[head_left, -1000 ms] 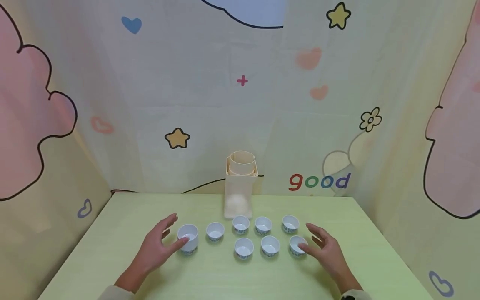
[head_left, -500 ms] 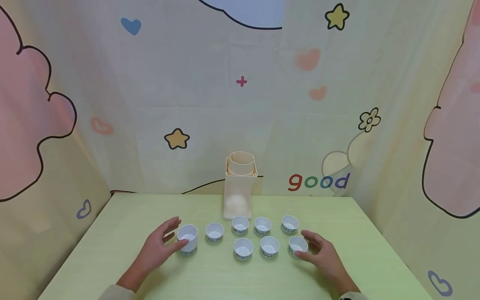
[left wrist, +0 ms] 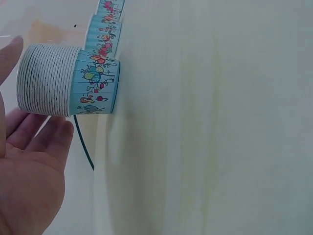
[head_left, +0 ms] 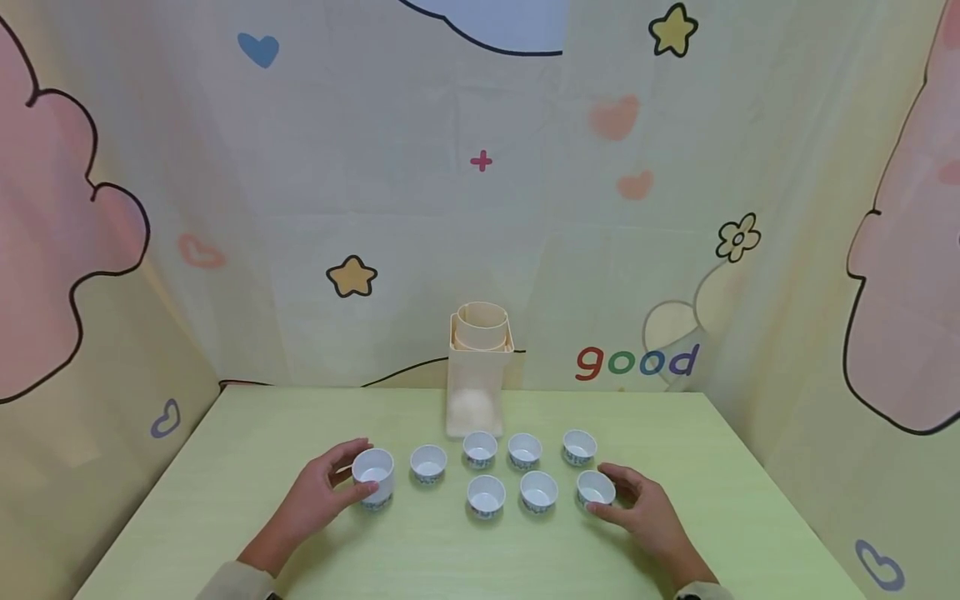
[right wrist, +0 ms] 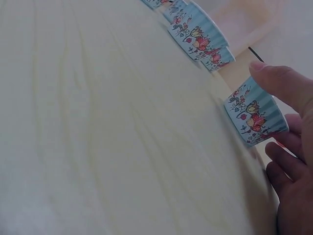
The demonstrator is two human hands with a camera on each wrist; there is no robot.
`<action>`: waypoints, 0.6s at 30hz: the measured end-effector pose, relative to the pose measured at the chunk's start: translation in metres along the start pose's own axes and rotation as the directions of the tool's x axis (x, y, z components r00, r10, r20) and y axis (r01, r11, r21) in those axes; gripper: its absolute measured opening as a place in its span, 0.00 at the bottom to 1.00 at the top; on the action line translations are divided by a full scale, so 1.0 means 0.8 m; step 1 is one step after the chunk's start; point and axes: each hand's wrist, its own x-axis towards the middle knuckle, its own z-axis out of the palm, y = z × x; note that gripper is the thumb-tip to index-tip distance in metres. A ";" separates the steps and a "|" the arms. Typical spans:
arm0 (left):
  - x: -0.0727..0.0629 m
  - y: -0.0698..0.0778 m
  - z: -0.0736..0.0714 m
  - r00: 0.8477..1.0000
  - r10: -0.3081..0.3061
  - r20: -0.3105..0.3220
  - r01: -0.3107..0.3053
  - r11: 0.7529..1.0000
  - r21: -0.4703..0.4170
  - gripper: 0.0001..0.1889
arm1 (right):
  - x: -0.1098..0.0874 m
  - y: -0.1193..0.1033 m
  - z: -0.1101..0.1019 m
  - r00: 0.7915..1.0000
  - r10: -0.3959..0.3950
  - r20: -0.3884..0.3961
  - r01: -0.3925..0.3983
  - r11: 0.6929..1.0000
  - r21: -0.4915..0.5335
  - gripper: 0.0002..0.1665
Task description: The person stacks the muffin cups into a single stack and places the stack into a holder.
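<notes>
Closing in, your right hand [head_left: 651, 515] pinches the front-right cup [head_left: 595, 487] on the table [head_left: 420, 554] while your left hand [head_left: 315, 498] has narrowed (still loose, I'd say) around the cup stack [head_left: 373, 467], so gripping looks half done.

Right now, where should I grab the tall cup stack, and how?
Probably by the patterned bottom cup, low around its wall, coming from the left: the stack stands upright, that cup sits under all the others, and a single cup stands to its right.
</notes>
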 end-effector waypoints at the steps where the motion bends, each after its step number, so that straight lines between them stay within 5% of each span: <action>1: 0.000 0.000 0.000 1.000 -0.002 -0.001 0.002 1.000 0.006 0.36 | 0.000 0.000 0.000 1.000 0.002 0.002 -0.002 1.000 -0.003 0.42; 18: 0.005 -0.009 -0.001 0.999 -0.039 0.005 0.039 0.999 0.010 0.35 | 0.003 0.002 0.001 1.000 0.029 0.002 -0.029 1.000 -0.009 0.40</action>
